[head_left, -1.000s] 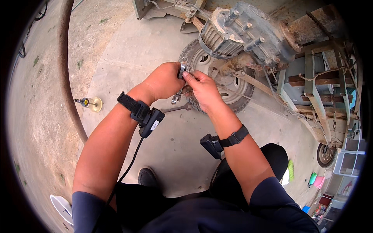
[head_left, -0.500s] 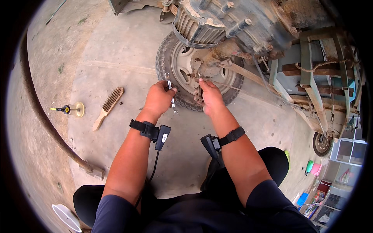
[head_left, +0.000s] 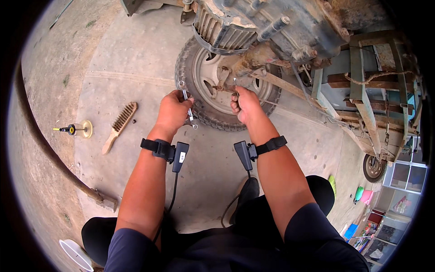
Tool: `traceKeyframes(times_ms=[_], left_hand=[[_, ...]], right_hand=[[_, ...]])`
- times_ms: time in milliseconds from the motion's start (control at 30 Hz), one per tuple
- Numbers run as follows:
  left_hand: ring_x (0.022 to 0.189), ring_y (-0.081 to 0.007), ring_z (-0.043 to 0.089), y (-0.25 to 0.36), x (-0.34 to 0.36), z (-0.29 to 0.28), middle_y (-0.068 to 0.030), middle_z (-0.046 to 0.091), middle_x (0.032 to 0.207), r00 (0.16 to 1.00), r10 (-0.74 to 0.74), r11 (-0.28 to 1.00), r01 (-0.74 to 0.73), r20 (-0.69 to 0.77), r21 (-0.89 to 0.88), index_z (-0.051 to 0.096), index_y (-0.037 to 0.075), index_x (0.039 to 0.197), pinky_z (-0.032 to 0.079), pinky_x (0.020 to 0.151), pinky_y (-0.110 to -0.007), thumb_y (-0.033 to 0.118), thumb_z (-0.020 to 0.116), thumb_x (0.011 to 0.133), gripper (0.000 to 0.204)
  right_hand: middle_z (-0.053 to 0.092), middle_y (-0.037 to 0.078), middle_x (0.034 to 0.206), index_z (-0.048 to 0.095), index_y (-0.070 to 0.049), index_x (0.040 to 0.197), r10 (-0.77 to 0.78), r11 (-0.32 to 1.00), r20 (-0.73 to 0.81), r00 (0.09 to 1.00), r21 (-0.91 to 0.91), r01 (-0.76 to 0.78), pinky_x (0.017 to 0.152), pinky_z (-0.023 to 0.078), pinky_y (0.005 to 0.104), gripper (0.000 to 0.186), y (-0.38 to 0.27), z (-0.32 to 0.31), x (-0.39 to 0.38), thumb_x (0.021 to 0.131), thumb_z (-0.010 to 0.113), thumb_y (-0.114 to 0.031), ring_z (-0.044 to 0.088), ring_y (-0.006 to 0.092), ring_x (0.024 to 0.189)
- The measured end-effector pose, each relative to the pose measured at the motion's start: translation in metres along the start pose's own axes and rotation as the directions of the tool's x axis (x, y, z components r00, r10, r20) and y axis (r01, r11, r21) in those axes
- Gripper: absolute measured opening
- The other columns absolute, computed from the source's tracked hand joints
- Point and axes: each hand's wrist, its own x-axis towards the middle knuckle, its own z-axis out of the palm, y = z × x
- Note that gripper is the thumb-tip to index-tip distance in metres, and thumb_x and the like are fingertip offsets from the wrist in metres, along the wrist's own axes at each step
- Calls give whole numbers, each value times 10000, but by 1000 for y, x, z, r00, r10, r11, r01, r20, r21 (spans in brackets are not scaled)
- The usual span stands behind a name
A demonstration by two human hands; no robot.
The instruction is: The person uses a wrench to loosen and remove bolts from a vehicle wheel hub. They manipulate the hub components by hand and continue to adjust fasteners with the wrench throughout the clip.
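Note:
My left hand is closed on a silver double-ended wrench, whose upper ring end and lower end both stick out past the fingers. It is held upright in front of the near left side of a wheel. My right hand is curled around a slim metal tool; only its tip shows above the fingers, so its kind is hidden. Just beyond that hand, a rusty lever linkage stands in front of the wheel's pale rim. Neither hand visibly touches the linkage.
A wooden-handled wire brush lies on the concrete at left, beside a small clear oil can with a yellow tip. A long curved pole runs along the left. Overhead is a ribbed metal housing; a metal frame stands at right.
My left hand and its wrench have shifted slightly left. My right hand has drawn its tool away from the linkage, toward me and slightly right. The view has shifted a little too.

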Motion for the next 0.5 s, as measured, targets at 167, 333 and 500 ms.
traceKeyframes(times_ms=[167, 333, 500], left_hand=[[718, -137, 632, -1, -1, 1, -45, 647, 836, 1000, -6, 1000, 6, -21, 11, 625, -8, 1018, 501, 607, -292, 100, 661, 961, 128], [717, -137, 632, -8, 4, 0, -43, 647, 833, 1000, 4, 1000, -4, -19, 22, 627, -4, 1016, 503, 607, -295, 97, 661, 960, 120], [720, -138, 635, -7, 5, 2, -45, 649, 836, 1000, -1, 1000, 1, -32, 13, 629, -4, 1021, 503, 606, -293, 92, 659, 959, 118]], right_hand=[[618, 50, 769, 620, -86, 1121, 6, 999, 54, 999, 42, -8, 492, 381, 300, 228, -3, -6, 12, 1027, 485, -244, 547, 175, 584], [719, 90, 910, 607, -98, 1152, -22, 998, 91, 996, 60, 17, 541, 455, 305, 252, -1, -4, 7, 1067, 444, -271, 675, 218, 699], [737, 100, 987, 591, -104, 1158, -45, 993, 167, 985, 115, 26, 618, 518, 335, 227, 4, -5, 7, 1081, 446, -261, 725, 245, 771]])
